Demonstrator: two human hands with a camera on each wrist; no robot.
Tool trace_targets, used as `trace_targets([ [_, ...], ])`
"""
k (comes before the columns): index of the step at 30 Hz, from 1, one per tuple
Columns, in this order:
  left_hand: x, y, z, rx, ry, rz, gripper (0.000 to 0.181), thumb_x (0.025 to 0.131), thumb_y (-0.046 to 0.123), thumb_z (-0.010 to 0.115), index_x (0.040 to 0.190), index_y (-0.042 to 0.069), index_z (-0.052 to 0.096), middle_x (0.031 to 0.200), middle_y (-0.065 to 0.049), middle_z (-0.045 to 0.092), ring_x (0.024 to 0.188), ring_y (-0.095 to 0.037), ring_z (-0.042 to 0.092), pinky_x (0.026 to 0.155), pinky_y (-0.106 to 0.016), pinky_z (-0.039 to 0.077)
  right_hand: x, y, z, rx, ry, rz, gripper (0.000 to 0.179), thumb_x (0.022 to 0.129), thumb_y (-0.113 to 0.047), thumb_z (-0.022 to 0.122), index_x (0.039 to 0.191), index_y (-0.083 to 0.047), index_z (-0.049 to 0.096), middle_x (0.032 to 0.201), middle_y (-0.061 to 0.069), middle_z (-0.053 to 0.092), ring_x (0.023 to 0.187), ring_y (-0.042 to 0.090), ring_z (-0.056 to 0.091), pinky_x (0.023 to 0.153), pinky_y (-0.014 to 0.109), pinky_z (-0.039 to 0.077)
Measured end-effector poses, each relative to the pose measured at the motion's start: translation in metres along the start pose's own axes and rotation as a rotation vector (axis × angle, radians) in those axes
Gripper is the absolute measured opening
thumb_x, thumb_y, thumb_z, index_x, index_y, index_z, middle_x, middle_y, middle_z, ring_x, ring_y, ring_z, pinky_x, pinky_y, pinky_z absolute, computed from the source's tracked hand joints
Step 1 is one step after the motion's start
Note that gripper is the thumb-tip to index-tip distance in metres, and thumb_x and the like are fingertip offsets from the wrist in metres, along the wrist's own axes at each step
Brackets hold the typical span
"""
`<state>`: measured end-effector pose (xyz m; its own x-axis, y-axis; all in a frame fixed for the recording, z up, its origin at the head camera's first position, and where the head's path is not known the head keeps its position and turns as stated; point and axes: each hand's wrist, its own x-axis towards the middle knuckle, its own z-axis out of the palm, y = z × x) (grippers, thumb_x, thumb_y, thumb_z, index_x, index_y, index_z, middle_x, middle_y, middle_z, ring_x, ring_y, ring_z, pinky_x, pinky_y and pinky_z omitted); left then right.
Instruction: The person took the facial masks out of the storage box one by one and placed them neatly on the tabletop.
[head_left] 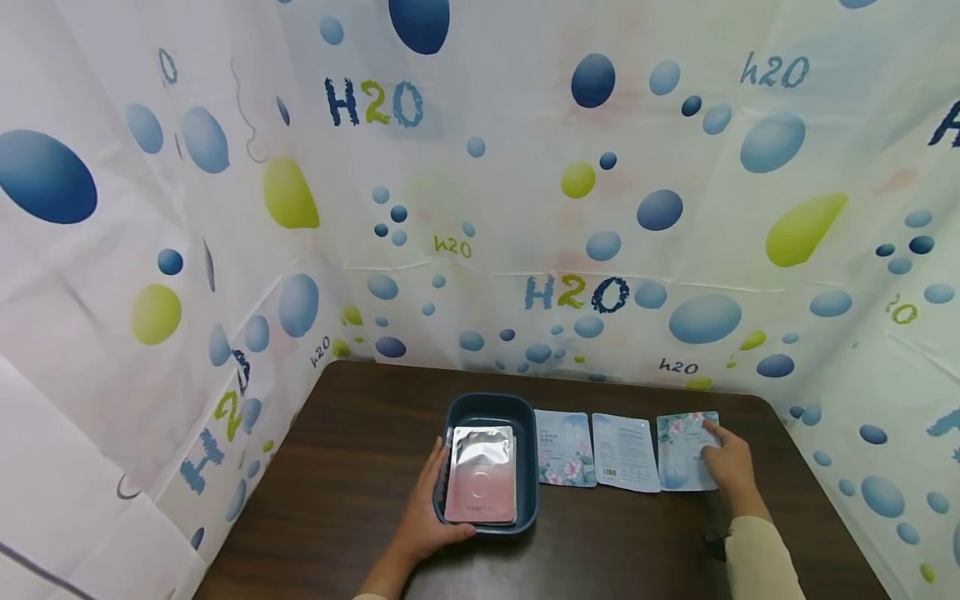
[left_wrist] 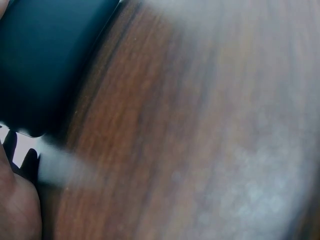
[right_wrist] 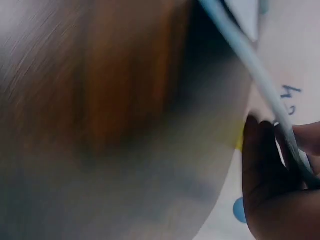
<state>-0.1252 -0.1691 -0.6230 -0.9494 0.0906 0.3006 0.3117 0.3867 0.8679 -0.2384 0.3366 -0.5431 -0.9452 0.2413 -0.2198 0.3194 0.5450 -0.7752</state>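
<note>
A dark blue plastic bin (head_left: 491,402) stands on the table, with silver-and-pink mask sachets (head_left: 482,483) stacked inside. My left hand (head_left: 427,515) holds the bin's near left corner, fingers along the left side and thumb at the front. Its dark wall also fills the upper left of the left wrist view. To the right, three face mask packets lie in a row: a floral packet (head_left: 566,450), a text-side packet (head_left: 625,454) and a second floral packet (head_left: 684,457). My right hand (head_left: 731,467) pinches the last one by its right edge. In the right wrist view that packet (right_wrist: 260,77) appears edge-on between thumb and fingers.
Dark brown wood tabletop (head_left: 337,467) lies under everything. A white curtain (head_left: 495,208) printed with blue and green dots hangs behind and along both sides. A small dark object (head_left: 715,546) is by the right sleeve.
</note>
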Motion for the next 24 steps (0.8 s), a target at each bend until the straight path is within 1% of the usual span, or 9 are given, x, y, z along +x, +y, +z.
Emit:
trace_targets([
  [3, 0.001, -0.001, 0.0, 0.009, 0.001, -0.001, 0.133, 0.052, 0.035, 0.099, 0.162, 0.012, 0.028, 0.173, -0.002, 0.016, 0.157, -0.02, 0.025, 0.115, -0.062, 0.034, 0.005, 0.013, -0.003, -0.17, -0.065, -0.013, 0.064, 0.095, -0.001, 0.042, 0.158, 0.002, 0.026, 0.162, 0.038, 0.011, 0.15, 0.058, 0.01, 0.119, 0.071, 0.014],
  [5, 0.002, -0.002, 0.001, 0.002, 0.0, -0.004, 0.133, 0.053, 0.034, 0.099, 0.162, 0.012, 0.028, 0.174, -0.001, 0.015, 0.157, -0.025, 0.025, 0.115, -0.065, 0.033, 0.007, 0.02, -0.003, -0.28, -0.112, -0.037, 0.064, 0.095, -0.003, 0.044, 0.157, 0.004, 0.026, 0.16, 0.041, 0.012, 0.148, 0.061, 0.01, 0.117, 0.073, 0.014],
  [8, 0.004, -0.001, 0.001, -0.015, -0.005, -0.004, 0.132, 0.053, 0.033, 0.099, 0.162, 0.012, 0.027, 0.174, -0.002, 0.014, 0.155, -0.036, 0.025, 0.112, -0.072, 0.031, 0.006, 0.032, -0.002, -0.425, -0.15, -0.109, 0.064, 0.094, -0.004, 0.046, 0.154, 0.007, 0.03, 0.157, 0.044, 0.016, 0.147, 0.063, 0.011, 0.113, 0.077, 0.016],
  [11, 0.005, 0.0, 0.002, -0.027, -0.013, -0.008, 0.132, 0.054, 0.033, 0.098, 0.162, 0.012, 0.027, 0.174, -0.003, 0.014, 0.153, -0.044, 0.024, 0.111, -0.076, 0.029, 0.004, 0.043, -0.001, -0.515, -0.158, -0.18, 0.062, 0.093, -0.005, 0.046, 0.152, 0.009, 0.033, 0.155, 0.045, 0.02, 0.147, 0.062, 0.011, 0.11, 0.081, 0.017],
  [13, 0.006, 0.001, 0.002, -0.031, -0.014, -0.007, 0.131, 0.054, 0.033, 0.098, 0.162, 0.011, 0.027, 0.174, -0.004, 0.014, 0.153, -0.046, 0.025, 0.111, -0.076, 0.029, 0.004, 0.049, -0.001, -0.537, -0.165, -0.203, 0.062, 0.093, -0.006, 0.044, 0.152, 0.009, 0.032, 0.155, 0.044, 0.018, 0.148, 0.062, 0.009, 0.11, 0.082, 0.015],
  [14, 0.006, 0.001, 0.002, -0.034, -0.013, -0.004, 0.131, 0.054, 0.033, 0.098, 0.162, 0.011, 0.027, 0.174, -0.005, 0.015, 0.153, -0.046, 0.025, 0.111, -0.077, 0.028, 0.005, 0.052, -0.001, -0.532, -0.175, -0.204, 0.062, 0.094, -0.007, 0.043, 0.153, 0.008, 0.031, 0.157, 0.044, 0.014, 0.148, 0.061, 0.006, 0.11, 0.082, 0.013],
  [19, 0.006, 0.002, 0.002, -0.038, -0.013, -0.029, 0.131, 0.055, 0.033, 0.097, 0.163, 0.014, 0.026, 0.174, -0.005, 0.014, 0.154, -0.043, 0.025, 0.112, -0.075, 0.029, 0.009, 0.059, 0.0, -0.494, -0.211, -0.178, 0.062, 0.098, -0.015, 0.036, 0.156, 0.002, 0.025, 0.16, 0.041, -0.003, 0.15, 0.06, -0.004, 0.114, 0.08, 0.002],
  [22, 0.003, 0.004, 0.001, -0.037, -0.022, -0.043, 0.131, 0.055, 0.032, 0.098, 0.163, 0.015, 0.025, 0.174, -0.005, 0.014, 0.155, -0.04, 0.025, 0.111, -0.075, 0.03, 0.01, 0.061, 0.003, -0.457, -0.206, -0.18, 0.06, 0.099, -0.016, 0.033, 0.156, 0.001, 0.026, 0.161, 0.041, -0.005, 0.15, 0.06, -0.006, 0.115, 0.078, -0.001],
  [24, 0.003, 0.005, -0.001, -0.035, -0.02, -0.014, 0.131, 0.055, 0.03, 0.098, 0.163, 0.012, 0.025, 0.173, -0.009, 0.014, 0.155, -0.041, 0.024, 0.11, -0.076, 0.03, 0.009, 0.063, 0.006, -0.417, -0.198, -0.185, 0.059, 0.1, -0.017, 0.031, 0.156, 0.0, 0.027, 0.161, 0.04, -0.007, 0.15, 0.058, -0.008, 0.116, 0.076, -0.004],
])
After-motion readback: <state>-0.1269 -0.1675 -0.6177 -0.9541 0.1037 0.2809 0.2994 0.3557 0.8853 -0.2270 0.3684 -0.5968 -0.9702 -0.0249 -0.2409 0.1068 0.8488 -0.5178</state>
